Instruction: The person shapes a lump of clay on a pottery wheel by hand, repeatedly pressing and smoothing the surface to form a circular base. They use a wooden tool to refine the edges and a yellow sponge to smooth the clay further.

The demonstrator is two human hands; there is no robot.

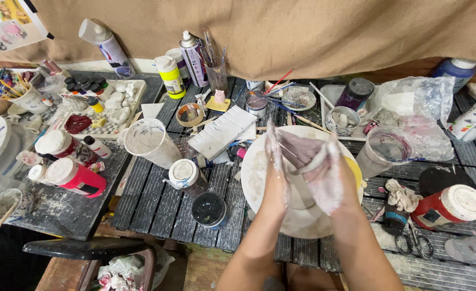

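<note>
- Clay lump point(302, 153), grey-mauve and wet-looking, sits pressed between both hands above a round white plate point(259, 178) on the dark slatted table point(157, 199).
- Left hand point(277, 167) is smeared white, fingers stretched upward along the clay's left side, pressing flat against it rather than curling round.
- Right hand point(332, 178), also coated white, cups the clay from the right, its fingers wrapped over the lump.
- Just left of the plate stand a small jar with a pale lid point(184, 173) and a dark-lidded jar point(209, 209).
- A white plastic cup point(147, 141) crusted with pale residue stands further left, tilted slightly.
- Two red paint bottles with white caps point(71, 175) lie on their sides on the grey board at far left.
- Another red bottle with a white cap point(448, 207) lies on its side at the right, near scissors point(416, 242).
- At the back, by the tan cloth, stand a yellow-green bottle with a pale cap point(170, 76) and a spray can with a purple-and-white label point(195, 58).
- A white bottle with a blue-marked label point(106, 46) leans at back left.
- A clear cup with purplish residue point(383, 151) stands just right of the plate.
</note>
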